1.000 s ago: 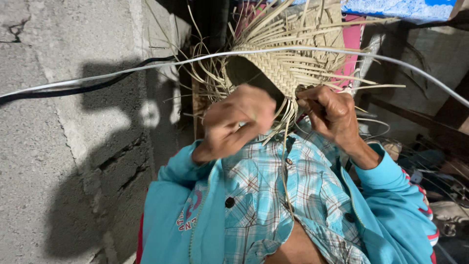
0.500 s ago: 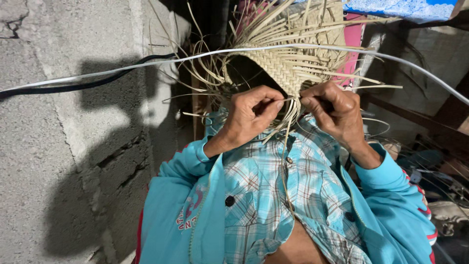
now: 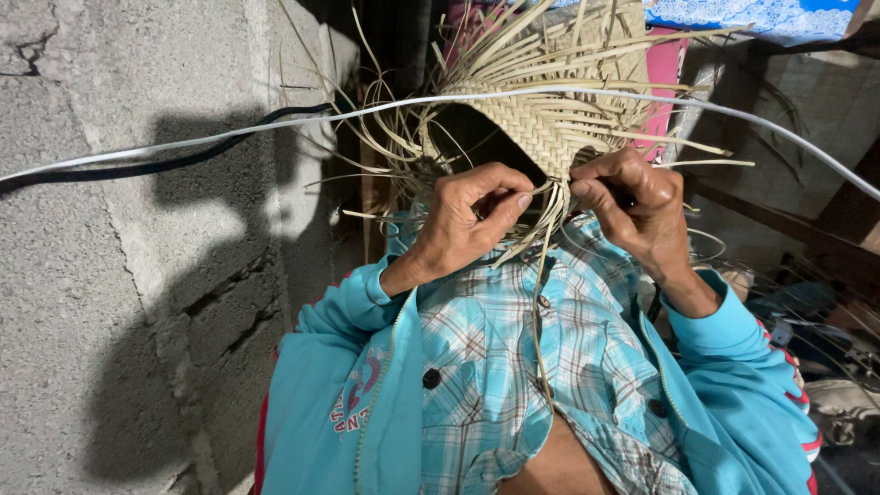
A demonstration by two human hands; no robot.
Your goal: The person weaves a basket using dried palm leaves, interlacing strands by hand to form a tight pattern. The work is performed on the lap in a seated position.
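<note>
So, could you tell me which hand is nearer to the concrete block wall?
The left hand is nearer: it pinches straw strips at the woven piece on the side towards the wall. The right hand grips the far side.

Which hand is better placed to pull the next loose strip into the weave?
Probably left: the left hand pinches the loose strips, while the right hand grips the woven piece at its edge.
</note>
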